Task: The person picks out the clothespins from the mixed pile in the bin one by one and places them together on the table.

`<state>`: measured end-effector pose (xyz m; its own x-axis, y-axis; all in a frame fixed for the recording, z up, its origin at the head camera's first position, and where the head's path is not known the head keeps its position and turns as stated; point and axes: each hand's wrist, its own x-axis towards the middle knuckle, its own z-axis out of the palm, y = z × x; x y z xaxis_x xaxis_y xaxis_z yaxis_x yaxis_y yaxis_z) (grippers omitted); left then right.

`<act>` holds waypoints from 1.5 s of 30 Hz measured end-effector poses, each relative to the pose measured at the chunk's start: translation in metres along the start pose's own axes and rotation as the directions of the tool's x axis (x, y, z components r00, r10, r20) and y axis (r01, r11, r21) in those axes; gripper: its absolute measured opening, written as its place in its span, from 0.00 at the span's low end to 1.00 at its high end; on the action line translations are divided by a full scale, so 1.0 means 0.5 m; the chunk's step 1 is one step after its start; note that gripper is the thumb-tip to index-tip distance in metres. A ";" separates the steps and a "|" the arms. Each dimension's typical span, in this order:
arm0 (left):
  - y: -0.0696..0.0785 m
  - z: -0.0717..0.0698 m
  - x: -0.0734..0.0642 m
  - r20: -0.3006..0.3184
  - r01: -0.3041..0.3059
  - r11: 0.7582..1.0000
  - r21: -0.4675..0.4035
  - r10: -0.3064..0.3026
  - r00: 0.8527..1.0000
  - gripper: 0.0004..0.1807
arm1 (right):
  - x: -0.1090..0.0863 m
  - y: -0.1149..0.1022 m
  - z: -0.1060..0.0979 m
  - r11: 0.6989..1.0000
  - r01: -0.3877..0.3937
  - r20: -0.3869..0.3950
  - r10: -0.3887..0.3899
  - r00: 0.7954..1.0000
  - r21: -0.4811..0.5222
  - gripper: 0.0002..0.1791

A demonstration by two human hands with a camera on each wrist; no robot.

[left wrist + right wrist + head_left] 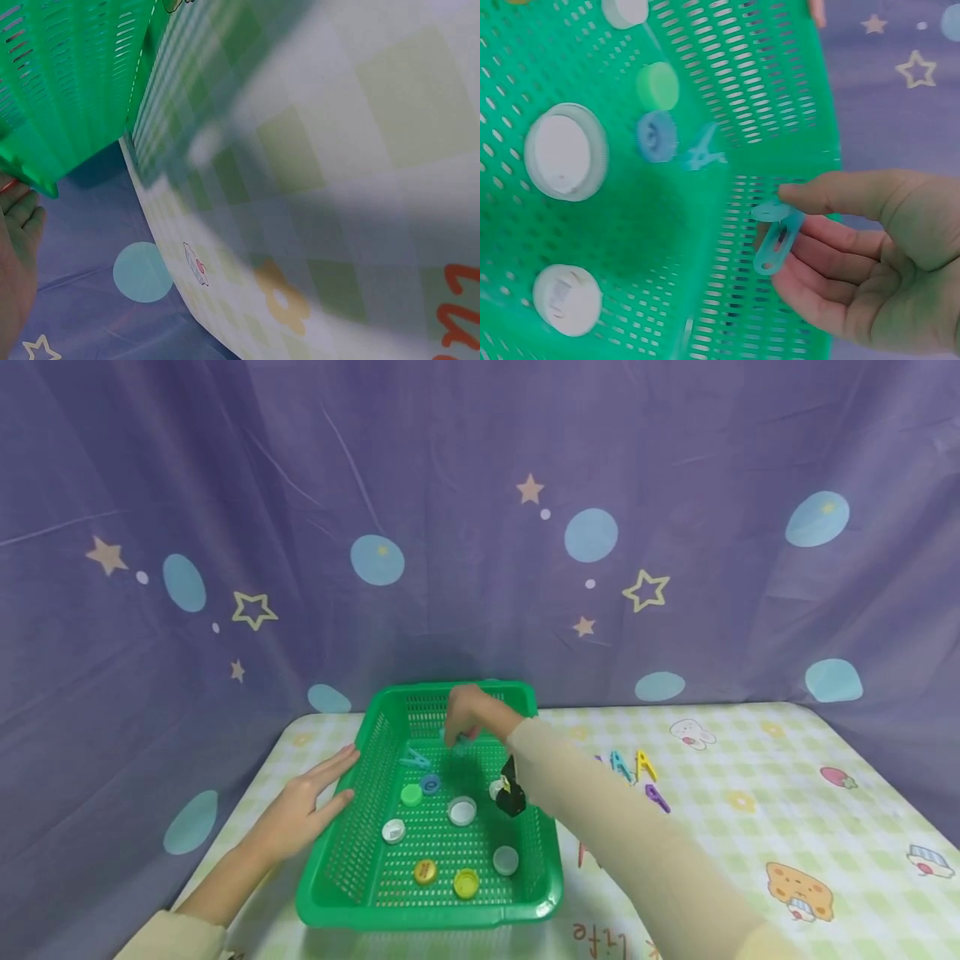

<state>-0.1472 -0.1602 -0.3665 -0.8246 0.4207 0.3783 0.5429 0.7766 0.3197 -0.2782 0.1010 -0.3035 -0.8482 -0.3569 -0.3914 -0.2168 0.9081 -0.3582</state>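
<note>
My right hand [472, 712] is over the far part of a green plastic basket [427, 917] and pinches a teal clothespin [772, 256] between thumb and fingers. My left hand [300, 806] has its fingers extended against the basket's left side, near the rim. Inside the basket, a light blue clothespin [415, 759] lies toward the far left. Bottle caps are spread over the basket floor, among them a green cap [412, 794], a blue cap [431, 785], a white cap [462, 811], a gold cap [425, 872] and a yellow cap [466, 883].
Right of the basket, on the checked tablecloth [712, 843], lie a blue clothespin [619, 766], a yellow clothespin [645, 766] and a purple clothespin [657, 798]. Part of a red object [585, 855] shows beside my right sleeve. A purple curtain [480, 610] hangs behind the table.
</note>
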 end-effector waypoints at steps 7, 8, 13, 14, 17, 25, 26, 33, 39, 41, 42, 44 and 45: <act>0.000 0.004 -0.004 -0.014 -0.012 1.000 0.007 0.012 1.000 0.29 | -0.051 0.009 -0.042 0.997 0.071 -0.014 -0.071 0.997 -0.013 0.13; 0.000 0.005 -0.004 -0.015 -0.014 1.000 0.006 0.014 1.000 0.29 | -0.059 0.013 -0.047 0.997 0.073 -0.025 -0.072 0.997 0.010 0.10; 0.002 0.004 -0.005 -0.010 -0.005 1.000 0.008 0.005 1.000 0.28 | -0.097 0.039 -0.063 0.985 0.075 -0.077 -0.064 0.995 0.153 0.15; 0.002 0.004 -0.005 -0.007 -0.002 1.000 0.007 0.002 1.000 0.28 | -0.105 0.046 -0.064 0.979 0.077 -0.087 -0.062 0.994 0.188 0.16; 0.002 0.002 -0.004 -0.005 0.006 1.000 0.008 -0.006 1.000 0.29 | -0.129 0.071 -0.065 0.953 0.094 -0.109 -0.064 0.992 0.287 0.15; -0.002 0.002 -0.007 -0.013 0.001 1.000 0.006 -0.001 1.000 0.28 | -0.173 0.139 -0.059 0.922 0.117 -0.140 -0.070 0.988 0.368 0.13; -0.002 0.003 -0.008 -0.014 0.000 1.000 0.005 0.000 1.000 0.28 | -0.178 0.147 -0.057 0.920 0.122 -0.140 -0.074 0.987 0.373 0.14; 0.001 0.005 -0.009 -0.011 0.009 1.000 0.004 -0.009 1.000 0.28 | -0.209 0.202 -0.037 0.896 0.147 -0.152 -0.090 0.984 0.420 0.14; 0.005 0.000 -0.005 -0.005 0.014 1.000 0.011 -0.014 1.000 0.28 | -0.237 0.233 -0.024 0.874 0.161 -0.176 -0.088 0.980 0.459 0.14; 0.005 -0.001 -0.003 -0.009 0.007 1.000 0.011 -0.007 1.000 0.28 | -0.244 0.244 -0.021 0.871 0.173 -0.189 -0.095 0.977 0.460 0.15; 0.004 -0.001 -0.002 -0.011 0.004 1.000 0.010 -0.003 1.000 0.28 | -0.248 0.249 -0.020 0.870 0.174 -0.192 -0.094 0.977 0.460 0.15; 0.003 -0.001 -0.001 -0.017 -0.003 1.000 0.006 0.003 1.000 0.28 | -0.255 0.260 -0.017 0.870 0.174 -0.198 -0.090 0.976 0.462 0.16; 0.003 -0.001 0.000 -0.020 -0.008 1.000 0.005 0.008 1.000 0.28 | -0.259 0.266 -0.016 0.868 0.175 -0.201 -0.089 0.976 0.464 0.17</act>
<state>-0.1463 -0.1595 -0.3656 -0.8169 0.4170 0.3984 0.5483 0.7758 0.3123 -0.2012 0.2697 -0.2939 -0.9053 -0.3852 -0.1794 -0.1124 0.6242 -0.7732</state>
